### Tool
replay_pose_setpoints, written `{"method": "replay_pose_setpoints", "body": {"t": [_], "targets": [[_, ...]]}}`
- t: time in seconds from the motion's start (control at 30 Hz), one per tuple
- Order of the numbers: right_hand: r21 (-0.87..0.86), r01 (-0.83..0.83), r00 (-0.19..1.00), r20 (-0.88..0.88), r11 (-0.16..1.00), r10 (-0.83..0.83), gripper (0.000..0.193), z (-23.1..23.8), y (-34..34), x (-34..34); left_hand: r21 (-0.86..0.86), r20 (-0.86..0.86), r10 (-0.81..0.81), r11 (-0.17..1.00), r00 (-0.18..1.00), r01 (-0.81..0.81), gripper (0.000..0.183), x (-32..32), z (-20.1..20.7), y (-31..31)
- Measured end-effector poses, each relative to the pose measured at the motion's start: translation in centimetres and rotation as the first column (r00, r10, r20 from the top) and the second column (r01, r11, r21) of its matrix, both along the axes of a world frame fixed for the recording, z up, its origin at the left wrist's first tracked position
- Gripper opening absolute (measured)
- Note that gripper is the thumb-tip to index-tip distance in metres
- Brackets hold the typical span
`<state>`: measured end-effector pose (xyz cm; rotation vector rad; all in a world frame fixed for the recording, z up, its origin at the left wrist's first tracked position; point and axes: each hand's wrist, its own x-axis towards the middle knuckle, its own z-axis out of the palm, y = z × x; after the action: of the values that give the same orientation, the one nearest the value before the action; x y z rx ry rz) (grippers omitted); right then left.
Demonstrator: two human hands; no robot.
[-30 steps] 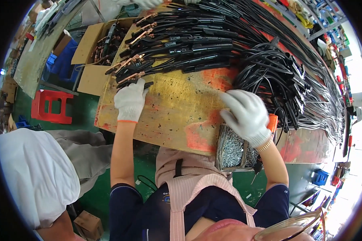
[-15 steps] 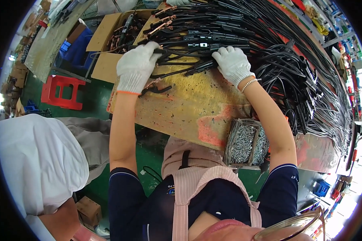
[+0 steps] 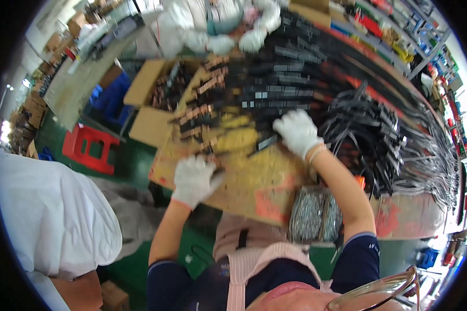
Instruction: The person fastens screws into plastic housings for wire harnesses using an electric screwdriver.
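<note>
My left hand (image 3: 194, 180), in a white knit glove, is blurred over the near left part of the worktable (image 3: 233, 186). Its thumb stands apart from the fingers, and I make out nothing held. My right hand (image 3: 297, 133), gloved too, has its fingers curled on a black cable (image 3: 266, 143) at the near side of the pile; its fingertips are partly hidden. Black cables with rectangular sleeves (image 3: 285, 78) lie in rows beyond it. Copper-coloured ends (image 3: 213, 83) point left from them, some close to my left hand.
A box of small metal screws (image 3: 306, 217) sits at the table's near edge. Coiled black cables (image 3: 358, 124) lie to the right. At left are an open carton (image 3: 150, 124), a red stool (image 3: 91, 149) and a person in white (image 3: 57, 207). Another white-gloved person (image 3: 218, 26) is across the table.
My left hand has left the cables and come down toward the table's near edge. My right hand stays by the cables. The view has shifted, showing more of the person opposite.
</note>
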<state>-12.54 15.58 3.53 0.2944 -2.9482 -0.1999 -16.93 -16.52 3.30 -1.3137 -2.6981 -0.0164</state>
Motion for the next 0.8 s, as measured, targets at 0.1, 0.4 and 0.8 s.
{"method": "replay_pose_setpoints", "body": {"t": [0.1, 0.4, 0.8], "targets": [[-0.028, -0.027, 1.000, 0.009, 0.999, 0.028, 0.020, -0.3, 0.5, 2.2, 0.048, 0.028, -0.058, 0.997, 0.998, 0.057, 0.027, 2.0, 1.7, -0.1], [-0.065, -0.381, 0.881, -0.328, 0.922, 0.341, 0.029, 4.2, -5.7, 2.6, 0.438, 0.230, -0.071, 0.898, 0.971, -0.038, 0.024, 3.2, 5.2, 1.5], [-0.056, -0.406, 0.823, -0.458, 0.912, 0.338, 0.021, 9.0, -4.5, 7.9, 0.581, 0.814, -0.461, 0.649, 0.354, -0.491, 0.057, 7.0, 3.6, 6.0]]}}
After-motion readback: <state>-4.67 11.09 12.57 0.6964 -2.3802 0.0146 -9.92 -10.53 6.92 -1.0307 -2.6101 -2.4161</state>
